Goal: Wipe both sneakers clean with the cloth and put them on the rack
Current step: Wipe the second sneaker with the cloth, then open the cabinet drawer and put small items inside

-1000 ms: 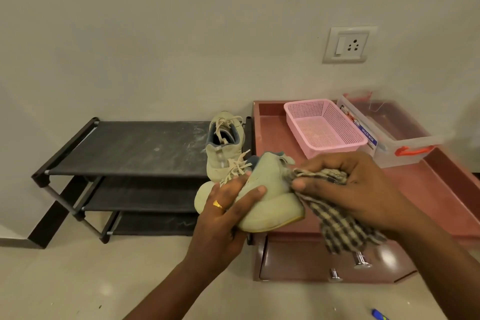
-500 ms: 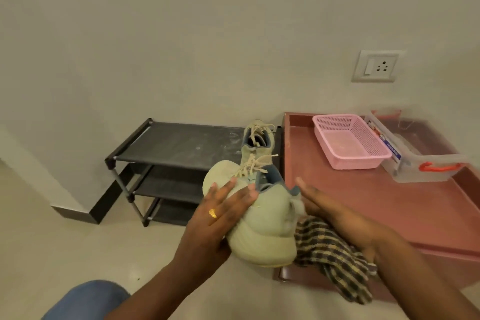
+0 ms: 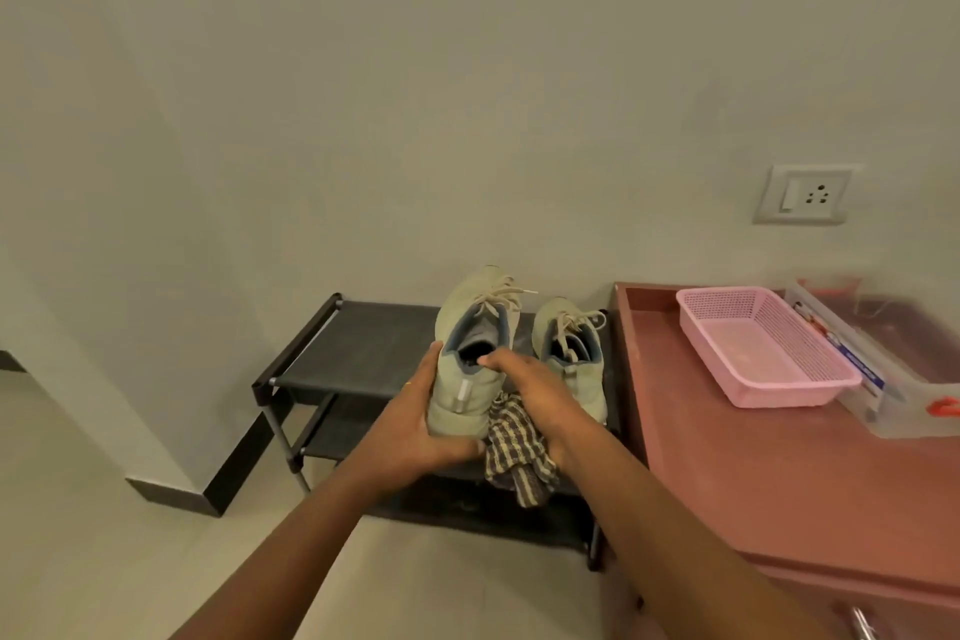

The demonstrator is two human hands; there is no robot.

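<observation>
Clutching sneaker (image 3: 466, 392), left grip (image 3: 410, 426); cloth (image 3: 517, 455), right grip (image 3: 537, 387).

The single head-worn camera looks forward and down at the wall (image 3: 467, 94), with the rack (image 3: 363, 346) near, low in mid-view.

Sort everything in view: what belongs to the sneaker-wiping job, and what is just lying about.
Job in hand:
held sneaker
second sneaker, on the rack
checked cloth
left hand and right hand

Lying about:
pink basket
clear box
reddish cabinet
wall socket
</observation>
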